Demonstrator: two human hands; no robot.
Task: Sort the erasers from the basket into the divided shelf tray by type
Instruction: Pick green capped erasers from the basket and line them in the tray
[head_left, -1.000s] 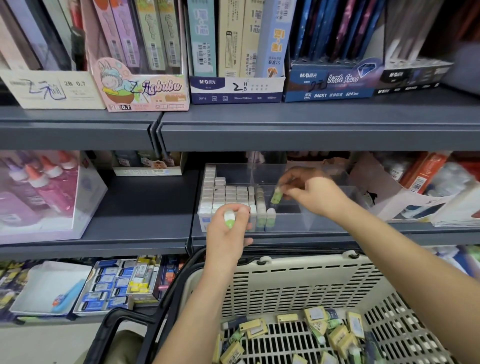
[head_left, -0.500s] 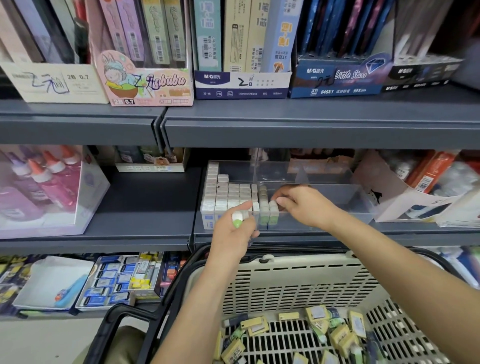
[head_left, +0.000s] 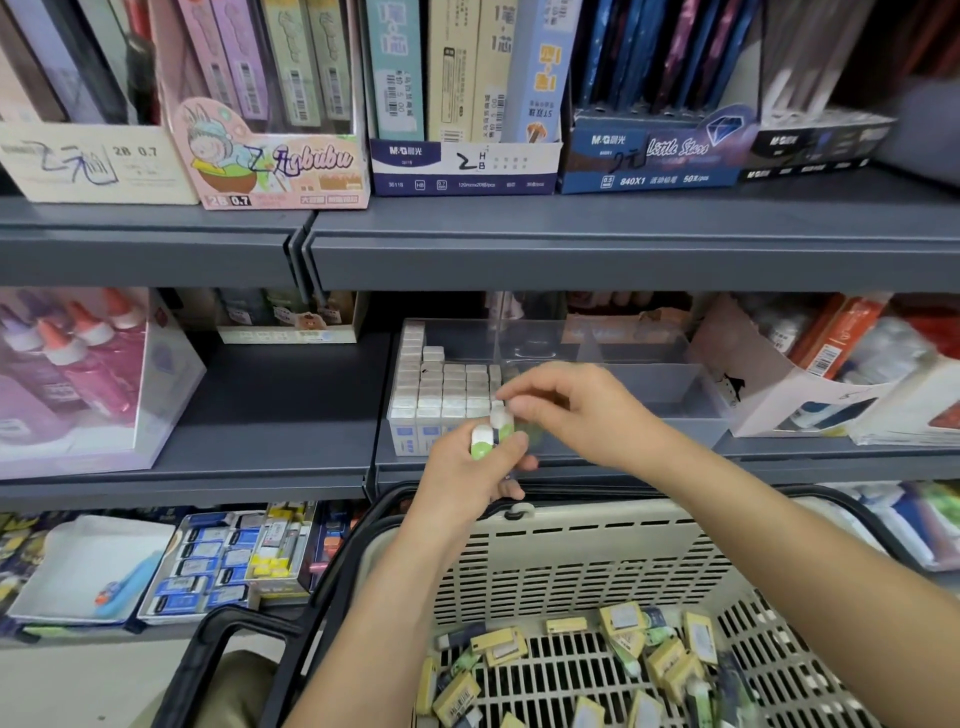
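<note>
Gripping green-white erasers (head_left: 482, 440) in curled left hand (head_left: 470, 470), just before the tray (head_left: 675, 437); pinching one eraser (head_left: 500, 417) with fingertips of right hand (head_left: 576, 410).

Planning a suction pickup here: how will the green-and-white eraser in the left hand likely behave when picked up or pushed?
Probably light and stiff: the left hand holds the green-and-white eraser in a one-handed grip, and it shows no bend. Its narrow body and rounded end suggest it may tip if stood upright. Slipperiness is hard to judge through blur.
</note>
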